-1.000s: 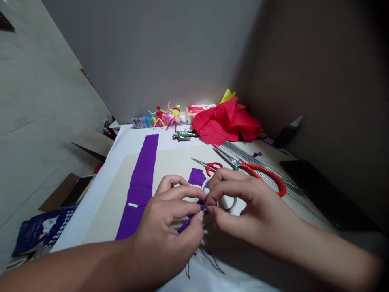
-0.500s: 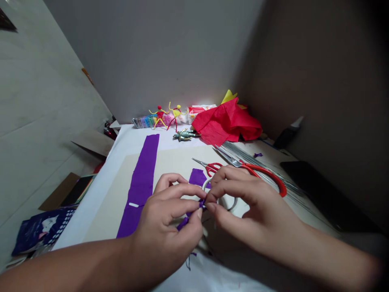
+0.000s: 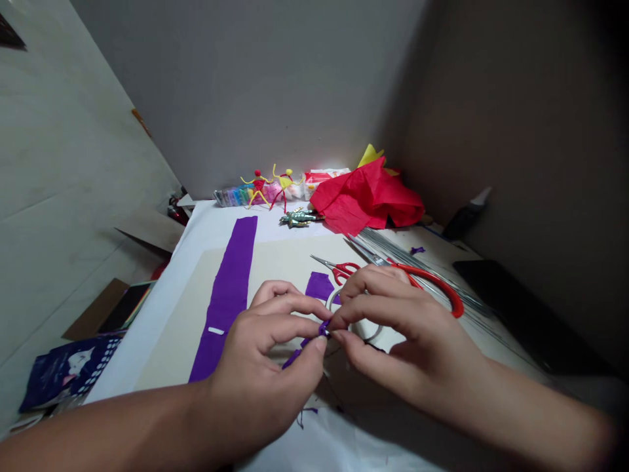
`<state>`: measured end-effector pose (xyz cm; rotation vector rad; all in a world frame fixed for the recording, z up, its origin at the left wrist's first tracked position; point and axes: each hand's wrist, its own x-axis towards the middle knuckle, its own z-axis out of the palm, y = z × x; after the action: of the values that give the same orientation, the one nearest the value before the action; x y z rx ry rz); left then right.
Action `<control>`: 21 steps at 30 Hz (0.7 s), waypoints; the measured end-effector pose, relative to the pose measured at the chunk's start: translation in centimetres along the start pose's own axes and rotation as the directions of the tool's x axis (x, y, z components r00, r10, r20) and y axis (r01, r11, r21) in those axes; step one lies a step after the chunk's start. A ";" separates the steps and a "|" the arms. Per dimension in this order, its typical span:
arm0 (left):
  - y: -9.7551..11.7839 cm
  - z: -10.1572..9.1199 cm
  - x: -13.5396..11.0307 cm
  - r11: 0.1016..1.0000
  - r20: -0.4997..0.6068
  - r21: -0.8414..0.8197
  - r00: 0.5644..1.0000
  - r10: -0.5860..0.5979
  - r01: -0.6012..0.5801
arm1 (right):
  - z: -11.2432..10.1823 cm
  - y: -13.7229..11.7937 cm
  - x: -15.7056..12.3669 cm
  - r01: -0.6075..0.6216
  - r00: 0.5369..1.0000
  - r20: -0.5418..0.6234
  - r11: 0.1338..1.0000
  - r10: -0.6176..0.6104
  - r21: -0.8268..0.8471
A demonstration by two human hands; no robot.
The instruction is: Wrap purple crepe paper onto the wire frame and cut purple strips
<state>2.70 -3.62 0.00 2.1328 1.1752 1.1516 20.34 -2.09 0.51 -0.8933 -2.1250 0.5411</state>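
In this narrow corner between two grey walls, a table (image 3: 162,328) covered in white cloth carries a pale board (image 3: 171,354) with a long purple paper strip (image 3: 228,295) lying on it, a small white slip (image 3: 215,330) stuck across the strip. Toward the back sit a heap of red crepe paper (image 3: 366,196) with yellow paper (image 3: 369,156) behind it, two wiry red-and-yellow figures (image 3: 270,187), a clear packet of coloured sticks (image 3: 230,196) and a little green metallic figure (image 3: 299,217). To the right lie a bundle of thin wires (image 3: 422,275), big red-handled scissors (image 3: 435,288) and smaller red-handled scissors (image 3: 346,270). Off the table's left edge, a dark blue printed packet (image 3: 69,373) shows white dots, but no writing on it can be read. The right hand (image 3: 407,341) hides the big scissors' pivot and partly covers a tape roll (image 3: 378,334). The left hand (image 3: 260,354) and right hand meet above the board, their curled fingers closed, thumbs and forefingers pinching a small purple paper twist (image 3: 323,330) between them, its tail (image 3: 292,358) hanging down and left.
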 end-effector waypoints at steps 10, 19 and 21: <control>-0.1 0.1 0.2 1.000 -0.021 -0.016 1.000 -0.018 0.017 | 0.3 -0.3 -0.1 0.017 1.000 -0.017 0.997 -0.018 -0.081; 0.0 0.2 0.2 1.000 -0.001 0.000 1.000 -0.011 0.011 | 0.2 -0.4 -0.2 0.038 0.999 -0.028 0.996 -0.040 -0.080; 0.1 0.2 0.1 1.000 0.002 0.018 1.000 -0.002 0.002 | 0.2 -0.4 -0.2 0.046 0.998 -0.031 0.994 -0.050 -0.098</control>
<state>2.94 -3.53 -0.02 2.1455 1.1905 1.1416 20.11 -2.56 0.53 -0.8964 -2.1521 0.3979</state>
